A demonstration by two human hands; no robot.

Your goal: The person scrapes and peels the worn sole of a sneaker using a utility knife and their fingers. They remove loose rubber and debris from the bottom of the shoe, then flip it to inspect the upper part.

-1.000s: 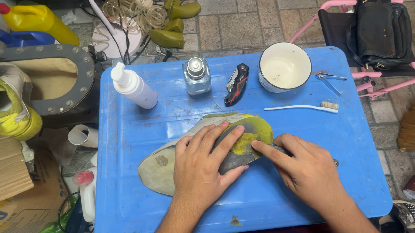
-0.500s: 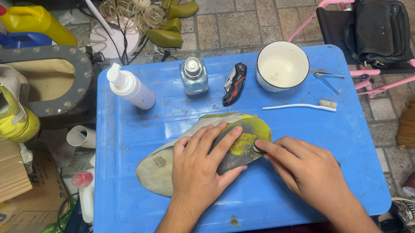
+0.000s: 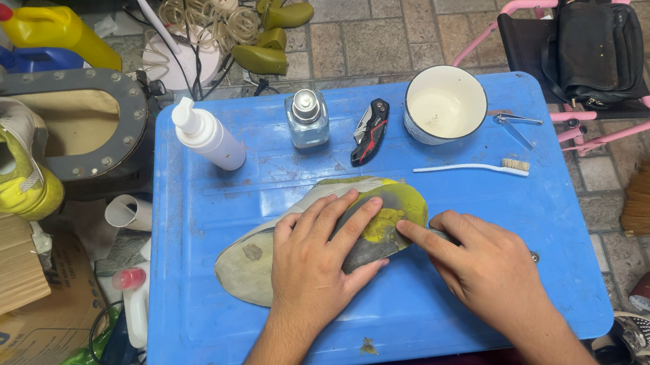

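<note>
The shoe sole (image 3: 254, 265) is laid on the blue tabletop (image 3: 197, 321), long axis left to right. It is pressed flat by the left hand (image 3: 317, 263), fingers spread. A thin tool is gripped by the right hand (image 3: 491, 274) at its right end.

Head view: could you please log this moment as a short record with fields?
surface: blue tray
left hand: flat on shoe sole, pressing it down
right hand: grips a thin tool, tip at the sole's yellow end
behind sole: white bottle, glass bottle, knife, bowl, toothbrush
</note>
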